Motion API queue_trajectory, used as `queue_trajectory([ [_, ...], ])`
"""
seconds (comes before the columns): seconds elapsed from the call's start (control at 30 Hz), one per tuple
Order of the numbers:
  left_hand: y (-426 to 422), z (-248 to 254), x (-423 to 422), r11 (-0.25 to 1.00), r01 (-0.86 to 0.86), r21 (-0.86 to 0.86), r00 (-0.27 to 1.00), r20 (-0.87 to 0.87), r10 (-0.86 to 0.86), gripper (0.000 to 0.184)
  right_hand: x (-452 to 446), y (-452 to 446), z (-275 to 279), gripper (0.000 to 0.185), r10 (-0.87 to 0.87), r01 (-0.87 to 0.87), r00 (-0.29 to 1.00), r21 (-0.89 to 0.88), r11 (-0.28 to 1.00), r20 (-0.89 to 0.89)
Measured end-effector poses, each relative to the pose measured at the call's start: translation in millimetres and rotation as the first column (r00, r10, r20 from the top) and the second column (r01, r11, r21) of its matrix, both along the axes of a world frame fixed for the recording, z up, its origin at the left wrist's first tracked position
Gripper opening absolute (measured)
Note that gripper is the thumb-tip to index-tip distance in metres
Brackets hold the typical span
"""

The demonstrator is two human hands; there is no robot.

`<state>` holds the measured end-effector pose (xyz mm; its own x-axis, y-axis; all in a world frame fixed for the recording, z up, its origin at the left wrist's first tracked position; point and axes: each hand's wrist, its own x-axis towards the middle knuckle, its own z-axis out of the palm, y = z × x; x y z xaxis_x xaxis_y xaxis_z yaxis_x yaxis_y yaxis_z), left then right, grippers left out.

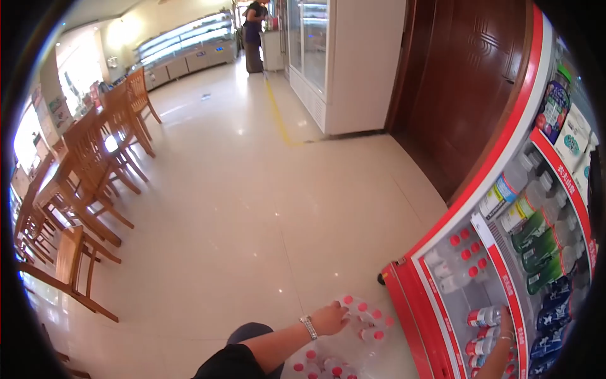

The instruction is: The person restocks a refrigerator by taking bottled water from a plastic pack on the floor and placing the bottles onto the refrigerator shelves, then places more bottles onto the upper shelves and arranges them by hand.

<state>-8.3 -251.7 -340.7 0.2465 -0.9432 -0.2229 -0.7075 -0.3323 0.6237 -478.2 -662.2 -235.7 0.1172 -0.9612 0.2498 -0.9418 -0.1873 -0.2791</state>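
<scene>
My left hand point(331, 319), with a metal watch point(308, 327) at the wrist, curls its fingers round the top of a red-capped water bottle in a clear plastic-wrapped pack point(372, 350) on the floor. Several other red caps show around it. Inside the red-framed drinks fridge, my right hand point(505, 335) grips the end of a water bottle point(484, 316) with a red and white label, lying on a lower shelf. More such bottles point(481, 346) lie just below it. Part of the right hand's grip is hidden.
Red-capped bottles point(466, 252), green bottles point(543, 246) and dark blue packs point(552, 322) fill fridge shelves. Wooden chairs point(95, 151) line the left. A brown door point(470, 82) and a white upright fridge point(363, 63) stand ahead. A person point(254, 38) stands far back.
</scene>
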Motion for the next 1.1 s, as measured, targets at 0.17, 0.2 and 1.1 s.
queue_trajectory([
  [0.17, -3, 2, 1, 0.999, 0.021, 0.026, 1.000, -0.005, -0.021, 0.038, -1, -1, -4, 0.040, -0.064, 0.063, 0.998, -0.013, 0.998, -0.023],
  [0.2, -3, 4, 2, 0.999, 0.020, 0.038, 1.000, -0.007, -0.019, 0.039, -1, 0, -4, 0.040, -0.072, 0.072, 0.997, -0.014, 0.997, -0.028],
  [1.1, -6, 14, 0, 0.999, 0.012, -0.040, 0.997, -0.071, -0.015, 0.039, 59, 69, 59, 0.067, -0.088, 0.140, 0.953, 0.163, 0.977, -0.288],
])
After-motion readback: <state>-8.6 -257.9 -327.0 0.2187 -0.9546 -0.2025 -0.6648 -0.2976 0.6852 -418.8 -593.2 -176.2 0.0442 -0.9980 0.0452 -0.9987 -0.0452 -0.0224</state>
